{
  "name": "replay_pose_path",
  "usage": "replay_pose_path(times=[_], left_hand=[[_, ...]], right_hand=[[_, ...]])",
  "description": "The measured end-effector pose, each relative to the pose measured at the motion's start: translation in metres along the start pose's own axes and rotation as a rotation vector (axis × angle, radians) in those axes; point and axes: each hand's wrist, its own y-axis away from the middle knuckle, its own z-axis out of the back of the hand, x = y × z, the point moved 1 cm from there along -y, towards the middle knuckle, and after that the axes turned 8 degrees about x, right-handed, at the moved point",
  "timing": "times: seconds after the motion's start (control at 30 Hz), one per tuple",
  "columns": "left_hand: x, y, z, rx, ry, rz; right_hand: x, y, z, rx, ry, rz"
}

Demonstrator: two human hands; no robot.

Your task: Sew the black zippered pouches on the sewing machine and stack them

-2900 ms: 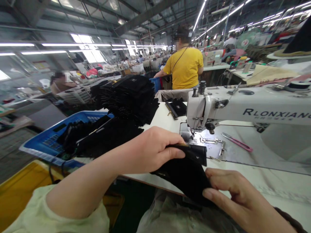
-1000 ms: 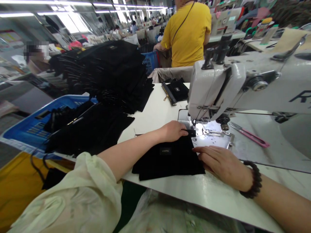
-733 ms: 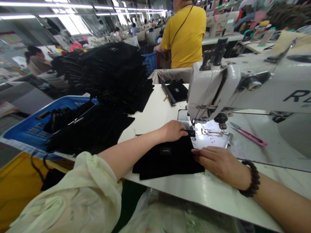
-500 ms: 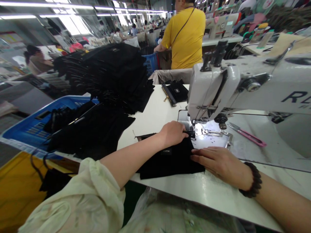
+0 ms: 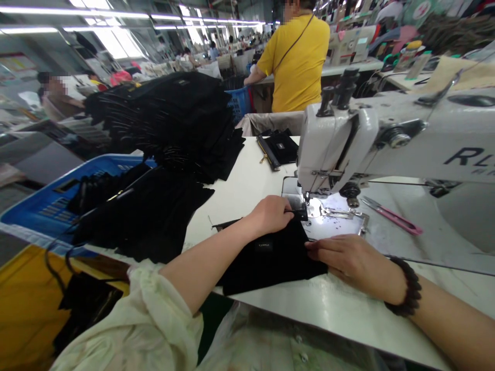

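On the smooth white surface (image 5: 251, 180), flat black cloth (image 5: 280, 263) could slip if the left hand (image 5: 271, 214) pinching it loosens; right hand (image 5: 348, 262), at its three o'clock: hold unclear.

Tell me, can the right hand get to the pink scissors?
Probably yes: the pink scissors lie close by, and nothing shows between their handle and the right hand, though its fingers would have to leave the black fabric.
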Motion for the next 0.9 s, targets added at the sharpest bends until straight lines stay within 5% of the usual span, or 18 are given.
replay_pose_path(times=[0.2,0.33,0.7,0.9], left_hand=[[0.014,-0.025,0.003,-0.100,-0.072,0.136],[0.012,-0.048,0.005,-0.111,-0.077,0.084],[-0.002,-0.052,0.005,-0.099,-0.071,-0.050],[0.002,-0.058,-0.004,-0.152,-0.073,-0.076]], right_hand=[[-0.014,-0.013,-0.006,-0.169,0.175,-0.170],[-0.019,-0.018,-0.008,-0.213,0.268,-0.206],[-0.020,-0.007,-0.002,-0.195,0.333,-0.028],[-0.019,-0.010,-0.008,-0.193,0.302,-0.065]])
